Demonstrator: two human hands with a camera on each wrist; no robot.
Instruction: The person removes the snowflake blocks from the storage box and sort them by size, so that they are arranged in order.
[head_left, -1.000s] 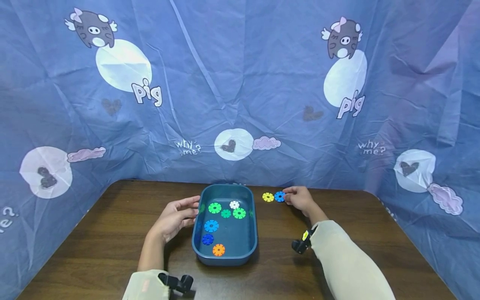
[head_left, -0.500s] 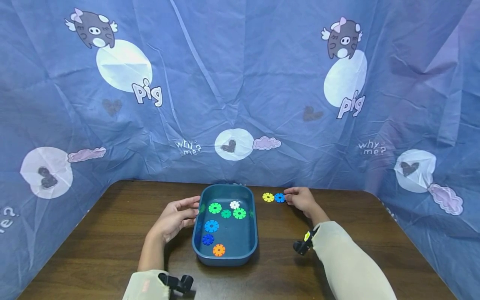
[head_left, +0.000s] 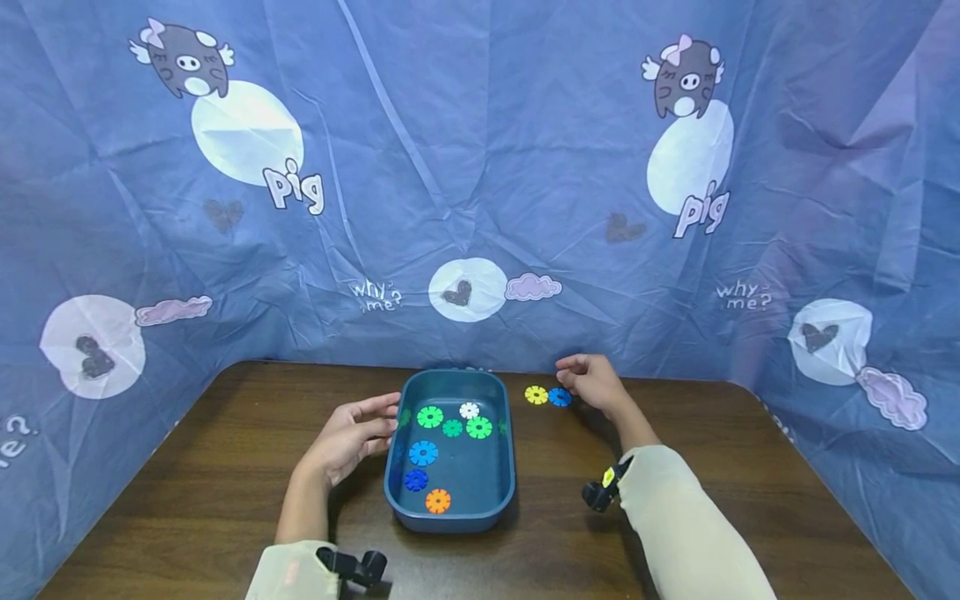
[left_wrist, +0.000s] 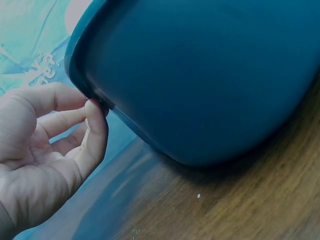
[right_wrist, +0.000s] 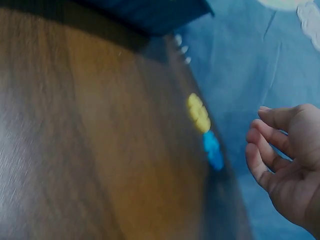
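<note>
My left hand (head_left: 347,437) is at the left side of a dark blue plastic basin (head_left: 512,467), its thumb and index finger pinching the rim (left_wrist: 95,95) in the left wrist view. Inside the basin lie several slotted snowflake discs: green ones (head_left: 430,417), a white one (head_left: 468,409), blue ones (head_left: 423,452) and an orange one (head_left: 438,501). To the basin's right, a yellow snowflake disc (head_left: 536,395) and a blue snowflake disc (head_left: 558,397) lie side by side on the table. Just above and behind the blue one hovers my right hand (head_left: 592,383), fingers loosely bent around nothing.
A brown wooden table (head_left: 675,417) bears everything. Blue cloth (head_left: 480,167) with pig prints hangs behind it and at both sides, close to the far edge. In the right wrist view, small pale pieces (right_wrist: 183,49) show beyond the basin's corner.
My right hand has come off the blue disc beside the yellow one, rising away and slightly left. My left hand and the basin stay where they were.
</note>
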